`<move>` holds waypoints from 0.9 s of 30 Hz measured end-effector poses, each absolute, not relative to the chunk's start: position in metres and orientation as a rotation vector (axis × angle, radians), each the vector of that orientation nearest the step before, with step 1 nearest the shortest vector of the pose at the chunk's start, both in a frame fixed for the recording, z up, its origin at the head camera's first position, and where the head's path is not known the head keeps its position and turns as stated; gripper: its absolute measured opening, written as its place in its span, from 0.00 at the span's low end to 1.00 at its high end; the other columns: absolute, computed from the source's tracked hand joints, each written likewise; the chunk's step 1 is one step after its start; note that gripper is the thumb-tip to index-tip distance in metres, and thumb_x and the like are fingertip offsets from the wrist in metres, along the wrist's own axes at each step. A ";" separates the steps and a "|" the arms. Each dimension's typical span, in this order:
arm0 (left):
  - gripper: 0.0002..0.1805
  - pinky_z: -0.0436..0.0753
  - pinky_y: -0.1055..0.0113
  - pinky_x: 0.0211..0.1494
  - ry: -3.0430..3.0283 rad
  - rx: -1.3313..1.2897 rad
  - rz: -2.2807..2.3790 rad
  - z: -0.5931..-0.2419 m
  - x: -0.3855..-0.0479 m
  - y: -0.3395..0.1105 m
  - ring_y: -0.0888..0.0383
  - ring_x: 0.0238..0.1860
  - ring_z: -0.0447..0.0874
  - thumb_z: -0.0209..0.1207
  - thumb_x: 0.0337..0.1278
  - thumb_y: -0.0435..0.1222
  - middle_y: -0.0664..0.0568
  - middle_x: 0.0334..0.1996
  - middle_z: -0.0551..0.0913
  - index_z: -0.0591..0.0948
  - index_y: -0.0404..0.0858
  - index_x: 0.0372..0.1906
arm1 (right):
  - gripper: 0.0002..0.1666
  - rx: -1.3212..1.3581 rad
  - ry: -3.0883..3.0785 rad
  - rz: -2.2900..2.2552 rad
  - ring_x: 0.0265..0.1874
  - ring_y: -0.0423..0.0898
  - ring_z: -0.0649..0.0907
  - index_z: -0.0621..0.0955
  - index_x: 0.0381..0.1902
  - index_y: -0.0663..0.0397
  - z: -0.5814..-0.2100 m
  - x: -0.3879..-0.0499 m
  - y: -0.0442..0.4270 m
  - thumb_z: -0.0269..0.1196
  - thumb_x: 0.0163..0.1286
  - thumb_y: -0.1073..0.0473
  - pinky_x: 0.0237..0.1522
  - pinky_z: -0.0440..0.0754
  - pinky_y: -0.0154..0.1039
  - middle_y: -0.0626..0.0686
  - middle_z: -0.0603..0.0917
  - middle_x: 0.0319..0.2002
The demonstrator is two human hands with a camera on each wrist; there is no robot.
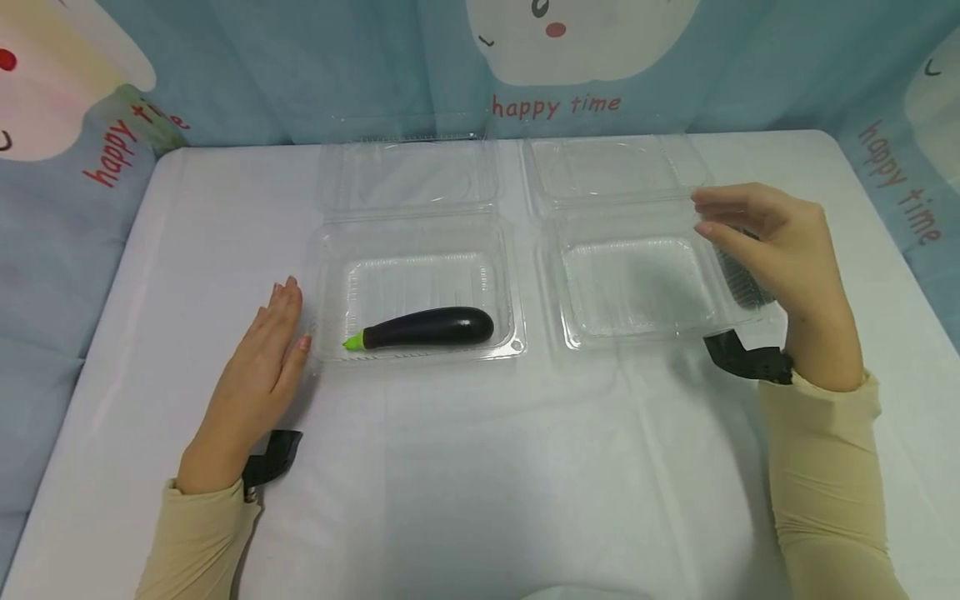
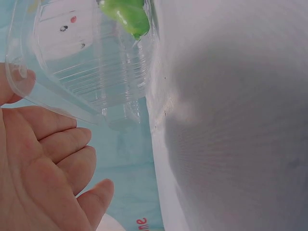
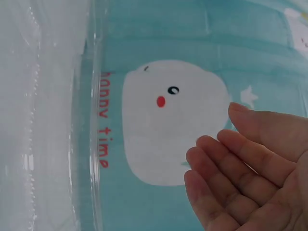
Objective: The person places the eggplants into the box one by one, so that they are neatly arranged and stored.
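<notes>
A dark purple eggplant (image 1: pixel 431 326) with a green stem end lies along the near side of the left clear plastic clamshell box (image 1: pixel 420 237), whose lid stands open behind it. My left hand (image 1: pixel 255 379) is at the box's left side, fingers straight. In the left wrist view its fingertips are close by the clear rim (image 2: pixel 57 108); contact is hard to tell. Over the right edge of a second open clamshell box (image 1: pixel 637 329) hovers my right hand (image 1: pixel 783 242), fingers loosely bent, thumb apart, nothing between them. Partly hidden below it is a dark ridged item (image 1: pixel 744 275), kind unclear.
Both boxes stand side by side on a white-covered table (image 1: pixel 480 483), lids toward the back edge. A blue curtain (image 1: pixel 300 67) with white cartoon figures and red lettering hangs behind and at the sides. Dark wrist mounts (image 1: pixel 750 360) sit at both wrists.
</notes>
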State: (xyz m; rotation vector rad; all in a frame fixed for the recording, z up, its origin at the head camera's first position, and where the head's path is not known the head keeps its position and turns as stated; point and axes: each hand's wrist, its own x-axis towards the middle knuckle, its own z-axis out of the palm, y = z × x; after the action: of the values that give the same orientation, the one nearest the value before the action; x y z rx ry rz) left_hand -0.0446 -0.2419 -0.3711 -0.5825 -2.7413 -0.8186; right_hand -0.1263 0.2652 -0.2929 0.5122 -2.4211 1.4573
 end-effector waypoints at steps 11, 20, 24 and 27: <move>0.29 0.49 0.54 0.73 -2.743 -0.580 -0.824 -0.370 -0.044 -0.242 0.45 0.71 0.50 0.47 0.70 0.36 0.37 0.70 0.56 0.56 0.26 0.70 | 0.17 0.306 -2.458 1.464 0.38 0.37 0.83 0.83 0.47 0.67 -0.291 -0.129 0.285 0.64 0.58 0.75 0.41 0.77 0.23 0.48 0.86 0.41; 0.29 0.49 0.55 0.73 -2.750 -0.574 -0.812 -0.370 -0.045 -0.242 0.45 0.71 0.50 0.46 0.71 0.37 0.36 0.70 0.56 0.56 0.25 0.69 | 0.17 0.219 -2.447 1.400 0.41 0.37 0.83 0.83 0.48 0.64 -0.291 -0.132 0.298 0.63 0.59 0.75 0.43 0.76 0.22 0.46 0.86 0.42; 0.29 0.49 0.55 0.73 -2.753 -0.575 -0.813 -0.370 -0.045 -0.242 0.44 0.71 0.50 0.46 0.71 0.37 0.36 0.70 0.55 0.55 0.25 0.70 | 0.17 0.164 -2.452 1.385 0.41 0.36 0.82 0.83 0.48 0.64 -0.290 -0.133 0.303 0.64 0.59 0.74 0.42 0.76 0.21 0.43 0.85 0.42; 0.29 0.49 0.55 0.73 -2.757 -0.574 -0.821 -0.370 -0.045 -0.242 0.44 0.71 0.50 0.46 0.71 0.36 0.35 0.70 0.55 0.55 0.25 0.70 | 0.17 0.131 -2.447 1.393 0.41 0.36 0.82 0.82 0.48 0.66 -0.291 -0.133 0.306 0.64 0.59 0.74 0.42 0.76 0.21 0.41 0.85 0.41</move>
State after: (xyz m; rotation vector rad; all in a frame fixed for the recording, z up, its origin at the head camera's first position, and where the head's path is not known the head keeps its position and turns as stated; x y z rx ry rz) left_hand -0.0451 -0.2418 -0.3696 -0.5743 -2.7571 -0.8207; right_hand -0.1326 0.3058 -0.2909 0.1309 -2.4470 1.3931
